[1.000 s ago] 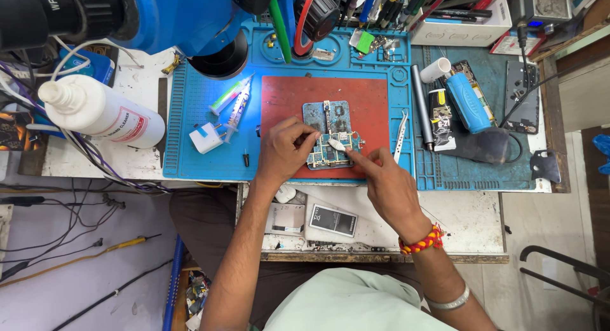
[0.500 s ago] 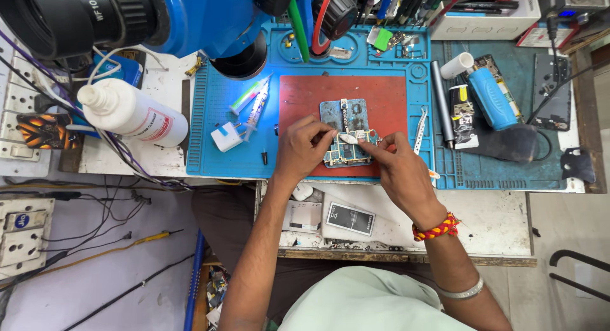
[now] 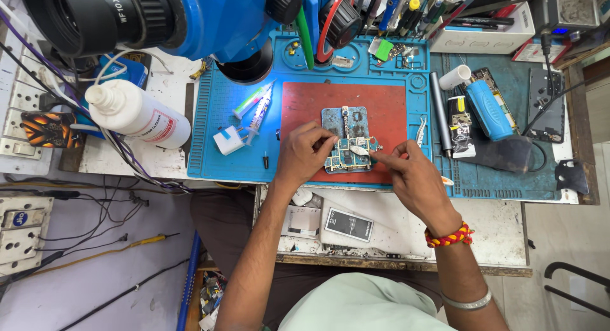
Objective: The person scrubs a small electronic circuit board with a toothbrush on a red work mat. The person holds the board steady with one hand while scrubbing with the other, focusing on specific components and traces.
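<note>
While a blue microscope (image 3: pixel 190 19) hangs over the upper left of the counter (image 3: pixel 406 226), a person seen from above works on a phone circuit board. Farthest left lies a white squeeze bottle (image 3: pixel 136 115) on its side. Next, on the blue mat (image 3: pixel 216 146), come two syringes (image 3: pixel 254 111) and a small white block (image 3: pixel 227 140). In the middle, on a red pad (image 3: pixel 381 102), the board (image 3: pixel 348 137) lies flat. The left hand (image 3: pixel 304 156) rests on the board's left edge, fingers curled and pinched against it to steady it. The right hand (image 3: pixel 410 178) comes in from the right, thumb and forefinger closed on a thin tool — too small to name — whose tip meets a small pale piece at the board's lower right. Further right lie a dark pen-shaped tool (image 3: pixel 440 115) and a blue cylinder (image 3: pixel 488 108).

The step in hand looks like fine work on one part of the board. The next move would call for a still left hand and a light, exact touch — a slip could mar nearby parts.
</note>
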